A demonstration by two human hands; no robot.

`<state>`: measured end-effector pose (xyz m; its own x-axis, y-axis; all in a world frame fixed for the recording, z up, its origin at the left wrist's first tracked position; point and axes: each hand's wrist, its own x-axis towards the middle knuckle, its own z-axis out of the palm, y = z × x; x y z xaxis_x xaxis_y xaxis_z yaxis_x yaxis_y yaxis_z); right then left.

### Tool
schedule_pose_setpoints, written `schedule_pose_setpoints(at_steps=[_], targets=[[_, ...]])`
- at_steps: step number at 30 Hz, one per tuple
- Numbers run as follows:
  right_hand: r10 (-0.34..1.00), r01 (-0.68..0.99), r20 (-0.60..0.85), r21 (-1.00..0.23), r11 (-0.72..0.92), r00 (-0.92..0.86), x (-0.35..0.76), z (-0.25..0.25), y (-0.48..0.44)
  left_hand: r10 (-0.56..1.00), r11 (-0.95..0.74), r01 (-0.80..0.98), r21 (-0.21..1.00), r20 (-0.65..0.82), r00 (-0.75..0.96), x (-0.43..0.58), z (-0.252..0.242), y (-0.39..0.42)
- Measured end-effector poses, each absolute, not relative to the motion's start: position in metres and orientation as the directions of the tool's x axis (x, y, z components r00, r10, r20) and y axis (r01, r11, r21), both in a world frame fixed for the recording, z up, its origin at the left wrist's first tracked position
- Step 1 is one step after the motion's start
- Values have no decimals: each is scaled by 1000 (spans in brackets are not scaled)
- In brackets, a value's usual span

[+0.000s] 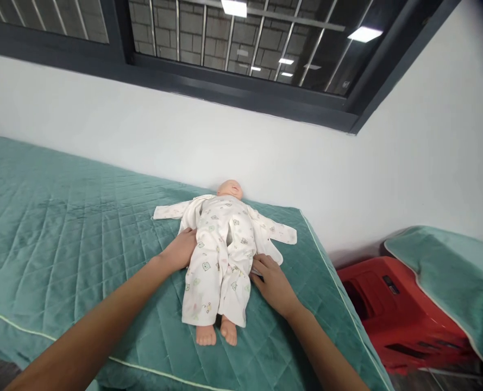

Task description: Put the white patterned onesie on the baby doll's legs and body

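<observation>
A baby doll [230, 188] lies on its back, its head towards the wall and its bare feet towards me. White printed baby pants [212, 266] cover its legs and reach high up its torso. Beneath it a matching baby shirt [282, 232] is spread open, sleeves out to both sides. My left hand [180, 250] is closed at the left side of the pants, its fingertips partly hidden by cloth. At the right side, my right hand [274, 282] has curled fingers and thumb pinching the pants' edge, close to the shirt's hem.
A green quilted cover [102, 244] with pale piping lies under the doll. Behind it rises a white wall [143, 130] with a dark-framed barred window [241, 81]. To the right, beyond the cover's edge, stands a red plastic chair [404, 309] with green cloth [453, 266] over it.
</observation>
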<state>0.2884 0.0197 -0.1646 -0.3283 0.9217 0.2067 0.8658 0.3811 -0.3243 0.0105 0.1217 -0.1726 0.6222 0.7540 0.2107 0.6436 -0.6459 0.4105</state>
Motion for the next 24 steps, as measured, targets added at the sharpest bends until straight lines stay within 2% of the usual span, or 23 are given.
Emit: schedule_pose_setpoints(at_steps=[3, 5, 9, 11, 13, 15, 17, 19, 21, 24], targets=[[909, 903, 195, -159, 400, -368, 280, -163, 21, 727, -686, 683, 250, 223, 649, 7, -172, 123], [900, 906, 194, -95, 412, -389, 277, -160, 23, 729, -684, 703, 194, 231, 645, 1, -169, 120], [879, 889, 241, -109, 445, -411, 279, -156, 21, 700, -676, 737, 19, 329, 634, -17, -162, 106], [868, 870, 229, -128, 476, -441, 280, -156, 15, 660, -702, 711, -30, 347, 667, -26, -164, 96], [860, 850, 197, -159, 502, -471, 283, -156, 10, 645, -736, 677, 13, 317, 695, -34, -169, 87], [863, 829, 181, -241, 504, -471, 288, -156, 10, 679, -725, 674, 140, 310, 665, -41, -176, 85], [890, 816, 203, -356, 456, -409, 297, -154, 19, 758, -650, 687, 325, 346, 553, -46, -179, 94], [931, 832, 270, -433, 346, -247, 307, -151, 38, 840, -535, 687, 491, 393, 373, -47, -179, 114], [934, 877, 352, -430, 216, -57, 314, -149, 65, 886, -426, 701, 572, 419, 197, -41, -174, 142], [936, 920, 352, -373, 122, 18, 316, -145, 105, 922, -307, 753, 582, 377, 85, -19, -163, 185]])
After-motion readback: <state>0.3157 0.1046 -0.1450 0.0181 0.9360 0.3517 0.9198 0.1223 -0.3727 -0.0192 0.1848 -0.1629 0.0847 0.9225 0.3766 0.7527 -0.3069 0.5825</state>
